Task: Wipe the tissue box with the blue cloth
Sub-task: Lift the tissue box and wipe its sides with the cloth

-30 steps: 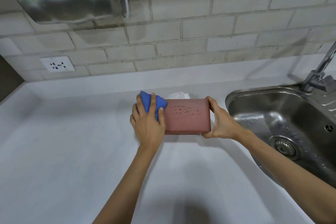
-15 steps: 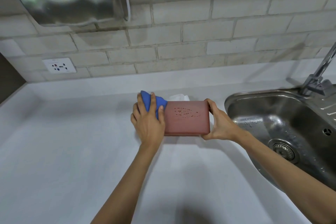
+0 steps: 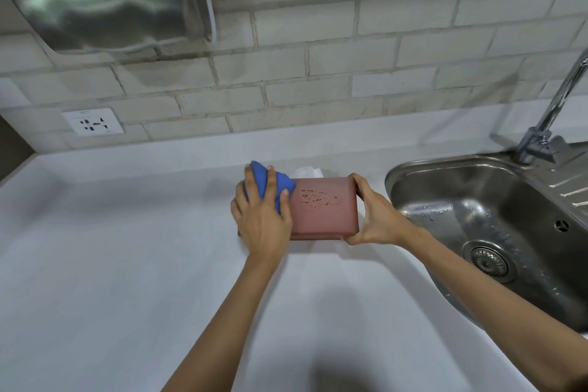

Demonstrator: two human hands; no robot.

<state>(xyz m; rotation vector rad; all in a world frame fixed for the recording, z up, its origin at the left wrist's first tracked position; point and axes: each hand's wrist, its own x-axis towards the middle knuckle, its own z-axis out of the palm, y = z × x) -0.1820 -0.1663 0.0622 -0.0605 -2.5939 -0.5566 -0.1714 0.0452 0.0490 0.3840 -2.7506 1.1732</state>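
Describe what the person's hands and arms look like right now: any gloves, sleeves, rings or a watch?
Both are bare. The left hand and right hand wear no gloves, and no rings show on the visible fingers. Both forearms are uncovered down to the bottom edge of the picture: no sleeve, watch, band or bracelet at either wrist. No markings or tape are visible on either.

You're showing two hands: left hand, right hand. You're getting one tissue box, one blue cloth, one sink at 3 o'clock, one faucet, one wall socket at 10 o'clock.
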